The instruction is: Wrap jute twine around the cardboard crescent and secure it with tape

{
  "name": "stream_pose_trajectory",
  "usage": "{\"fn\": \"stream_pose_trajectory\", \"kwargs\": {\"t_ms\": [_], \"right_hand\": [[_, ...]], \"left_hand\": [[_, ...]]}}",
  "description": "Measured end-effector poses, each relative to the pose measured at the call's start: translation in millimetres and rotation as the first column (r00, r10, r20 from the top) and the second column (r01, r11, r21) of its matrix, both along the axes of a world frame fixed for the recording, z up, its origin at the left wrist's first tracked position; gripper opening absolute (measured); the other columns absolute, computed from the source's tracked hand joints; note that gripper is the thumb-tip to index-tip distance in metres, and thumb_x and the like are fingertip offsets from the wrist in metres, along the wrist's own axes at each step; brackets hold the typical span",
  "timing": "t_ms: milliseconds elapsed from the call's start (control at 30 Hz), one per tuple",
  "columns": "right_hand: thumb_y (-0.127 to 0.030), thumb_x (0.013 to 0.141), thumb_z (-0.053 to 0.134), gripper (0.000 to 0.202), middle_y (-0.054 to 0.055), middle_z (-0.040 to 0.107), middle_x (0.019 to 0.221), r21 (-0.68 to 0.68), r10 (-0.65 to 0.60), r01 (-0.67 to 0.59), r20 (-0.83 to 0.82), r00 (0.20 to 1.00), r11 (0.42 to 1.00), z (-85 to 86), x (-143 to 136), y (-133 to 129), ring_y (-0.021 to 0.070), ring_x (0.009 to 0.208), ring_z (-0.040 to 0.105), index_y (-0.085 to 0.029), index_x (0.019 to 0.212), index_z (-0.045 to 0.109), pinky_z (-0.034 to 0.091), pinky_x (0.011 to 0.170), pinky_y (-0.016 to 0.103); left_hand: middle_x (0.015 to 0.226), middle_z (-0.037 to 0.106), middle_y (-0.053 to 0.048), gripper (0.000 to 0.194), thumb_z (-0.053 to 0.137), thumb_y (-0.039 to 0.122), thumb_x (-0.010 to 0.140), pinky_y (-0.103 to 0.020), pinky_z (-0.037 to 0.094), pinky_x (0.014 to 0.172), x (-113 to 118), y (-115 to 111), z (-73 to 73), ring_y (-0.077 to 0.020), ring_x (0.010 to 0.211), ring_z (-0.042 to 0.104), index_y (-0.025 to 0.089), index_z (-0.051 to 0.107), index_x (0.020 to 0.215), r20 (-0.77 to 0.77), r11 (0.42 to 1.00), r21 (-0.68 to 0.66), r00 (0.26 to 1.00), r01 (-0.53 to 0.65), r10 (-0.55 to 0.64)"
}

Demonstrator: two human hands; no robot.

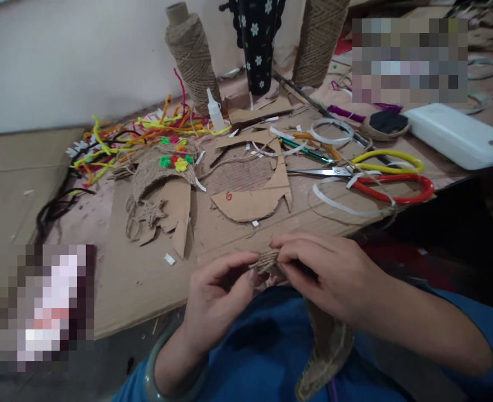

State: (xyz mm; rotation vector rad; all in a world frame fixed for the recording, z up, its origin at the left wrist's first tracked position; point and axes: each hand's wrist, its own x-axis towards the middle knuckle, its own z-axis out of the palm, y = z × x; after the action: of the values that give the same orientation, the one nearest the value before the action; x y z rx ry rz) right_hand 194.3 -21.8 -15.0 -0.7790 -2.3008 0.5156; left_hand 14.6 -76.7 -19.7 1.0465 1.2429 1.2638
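Note:
Between my two hands, over my lap at the table's front edge, is a twine-wrapped piece (267, 260) with rows of brown jute. My left hand (223, 293) pinches its left end between thumb and fingertips. On the other end my right hand (319, 268) has its fingers closed. Below the right hand hangs a curved twine-covered strip (328, 354); whether it joins the pinched piece is hidden by the hand. Just beyond the hands lies a cut cardboard half-round (248, 205) with a small red mark.
Scissors (338, 172) with yellow and red handles lie at right, near a white box-shaped object (459, 134). A twine crescent with small flowers (166, 170) lies left among colourful pipe cleaners (99, 145). Behind stand a glue bottle (215, 111), a twine cone (194, 58) and a black flowered vase (258, 44).

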Motion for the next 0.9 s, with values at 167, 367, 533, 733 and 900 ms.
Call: {"fn": "stream_pose_trajectory", "kwargs": {"t_ms": [167, 367, 533, 733, 900], "right_hand": [[-0.01, 0.084, 0.049, 0.012, 0.009, 0.07, 0.091, -0.06, 0.02, -0.02, -0.005, 1.0, 0.998, -0.1, 3.2, 0.7, 0.0177, 0.081, 0.068, -0.016, 0.077, 0.056, 0.054, 0.069, 0.027], [-0.012, 0.085, 0.049, 0.012, 0.009, 0.071, 0.091, -0.069, 0.03, -0.03, -0.002, 1.0, 0.997, -0.8, 3.7, 0.3, 0.0165, 0.08, 0.068, -0.017, 0.078, 0.057, 0.054, 0.068, 0.026], [-0.013, 0.085, 0.049, 0.012, 0.007, 0.071, 0.09, -0.032, 0.02, -0.02, -0.01, 1.0, 0.999, -1.0, 2.5, 0.8, 0.016, 0.081, 0.069, -0.017, 0.078, 0.058, 0.054, 0.069, 0.026], [-0.014, 0.085, 0.049, 0.013, 0.008, 0.072, 0.098, 0.024, -0.022, 0.022, -0.003, 1.0, 0.999, -3.0, 1.2, -0.4, 0.0176, 0.09, 0.068, -0.018, 0.079, 0.06, 0.056, 0.073, 0.029], [-0.015, 0.084, 0.049, 0.012, 0.008, 0.071, 0.095, -0.086, -0.02, 0.021, 0.006, 1.0, 0.996, -2.0, 0.3, -0.8, 0.0188, 0.084, 0.069, -0.018, 0.078, 0.058, 0.055, 0.069, 0.03]], "left_hand": [[0.076, 0.076, 0.004, 0.031, 0.073, 0.008, 0.069, -0.012, 0.054, 0.066, -7.6, -3.4, -3.0, -0.0078, 0.066, 0.068, 0.029, 0.074, 0.092, -0.142, 0.998, 0.013, 0.988, 0.059, -0.057], [0.077, 0.075, 0.005, 0.028, 0.072, 0.01, 0.07, -0.009, 0.053, 0.063, -7.9, -3.9, -5.7, -0.0063, 0.064, 0.067, 0.03, 0.074, 0.089, -0.231, 0.997, 0.063, 0.972, 0.054, -0.038], [0.08, 0.076, 0.004, 0.023, 0.069, 0.012, 0.073, -0.013, 0.055, 0.063, -5.8, -5.0, -3.7, -0.0092, 0.067, 0.07, 0.029, 0.073, 0.088, -0.197, 0.999, 0.032, 0.98, 0.039, -0.031], [0.08, 0.076, 0.004, 0.023, 0.068, 0.011, 0.074, -0.015, 0.055, 0.065, -4.4, -5.3, -0.9, -0.0099, 0.069, 0.07, 0.029, 0.073, 0.088, -0.207, 0.999, 0.022, 0.978, 0.026, -0.021], [0.081, 0.076, 0.005, 0.026, 0.066, 0.009, 0.075, -0.017, 0.054, 0.066, -4.8, -5.2, -1.2, -0.0103, 0.071, 0.069, 0.03, 0.073, 0.089, -0.239, 0.997, 0.054, 0.97, 0.047, -0.033]]}}
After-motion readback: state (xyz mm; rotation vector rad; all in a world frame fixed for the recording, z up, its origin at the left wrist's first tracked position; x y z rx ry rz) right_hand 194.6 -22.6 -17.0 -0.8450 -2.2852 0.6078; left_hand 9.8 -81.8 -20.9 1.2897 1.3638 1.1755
